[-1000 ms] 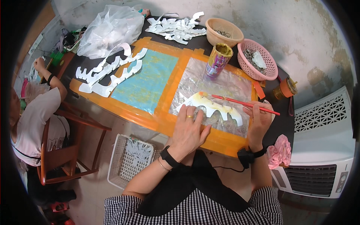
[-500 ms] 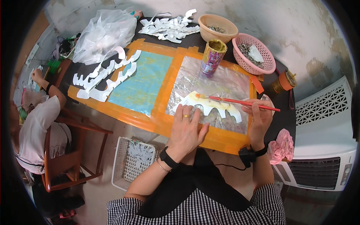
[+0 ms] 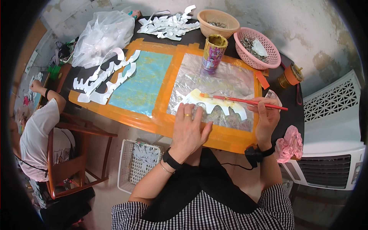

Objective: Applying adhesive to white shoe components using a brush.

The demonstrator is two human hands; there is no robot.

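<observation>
A white cut-out strip with scalloped edges [image 3: 216, 105] lies on the clear plastic sheet [image 3: 188, 76] taped to the table in front of me. My left hand [image 3: 189, 130] rests flat on the strip's near left end, fingers stretched out and holding nothing. My right hand [image 3: 266, 119] grips a red-handled paintbrush [image 3: 245, 101] near its rear. The brush lies low across the strip, its bristles touching the yellowish-stained upper edge. Beyond the strip stands an open can [image 3: 213, 57], purple and yellow, with yellow-brown residue around its rim.
More white cut-outs lie at the left [image 3: 111, 82] and far side [image 3: 168, 25]. A plastic bag [image 3: 103, 36], a peach bowl [image 3: 202, 23], a pink basket [image 3: 238, 42] and an orange spool [image 3: 294, 74] edge the table. A seated person [image 3: 40, 130] works at left; an air cooler [image 3: 329, 168] stands right.
The brush tip has slid slightly right along the strip's upper edge. My left hand keeps its place on the strip, and the whole view has shifted a little.
</observation>
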